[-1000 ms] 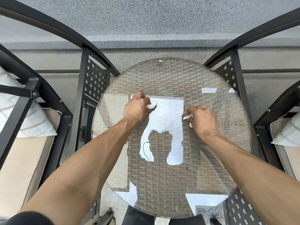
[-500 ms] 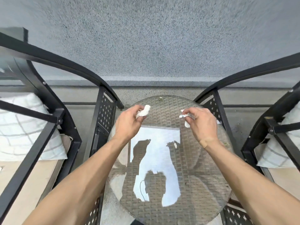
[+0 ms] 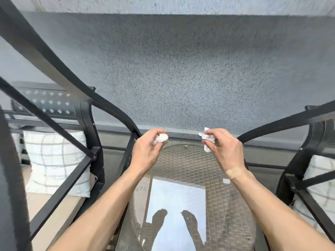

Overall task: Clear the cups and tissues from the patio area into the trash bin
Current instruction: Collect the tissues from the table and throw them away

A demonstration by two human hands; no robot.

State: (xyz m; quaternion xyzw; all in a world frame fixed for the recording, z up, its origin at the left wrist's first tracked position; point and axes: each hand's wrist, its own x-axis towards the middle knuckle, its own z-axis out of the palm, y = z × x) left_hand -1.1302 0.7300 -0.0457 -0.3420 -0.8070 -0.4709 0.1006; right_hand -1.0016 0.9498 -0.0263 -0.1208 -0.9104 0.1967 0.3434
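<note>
My left hand (image 3: 147,151) is closed around a crumpled white tissue (image 3: 160,138), held in the air above the far edge of the round glass-topped wicker table (image 3: 226,205). My right hand (image 3: 225,149) grips a second crumpled white tissue (image 3: 205,140) at the same height, a short gap to the right of the first. Both tissues poke out past the fingertips. No cups and no trash bin are in view.
A black metal chair (image 3: 87,160) with a white checked cushion (image 3: 54,160) stands at the left of the table. Another black chair (image 3: 297,165) with a cushion stands at the right. A grey stucco wall (image 3: 181,69) rises behind the table.
Both hands have lifted the tissues off the glass table top and raised them. The view has tilted up toward the wall.
</note>
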